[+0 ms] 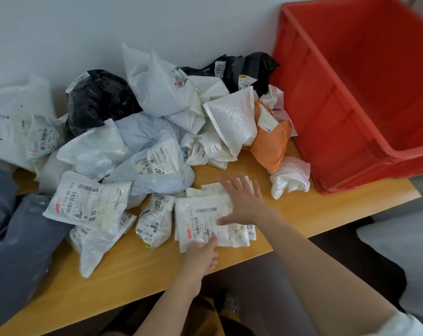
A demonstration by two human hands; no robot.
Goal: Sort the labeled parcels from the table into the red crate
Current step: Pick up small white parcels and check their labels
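Both hands are on one white labeled parcel [205, 224] near the tabletop's front edge: right hand [242, 200] lies on its top with fingers spread flat, left hand [200, 257] touches its near edge, fingers too blurred to read. Red crate [351, 98] sits at the wooden table's [133, 267] far right corner, with the parcel pile [142, 132] heaped toward the back edge.
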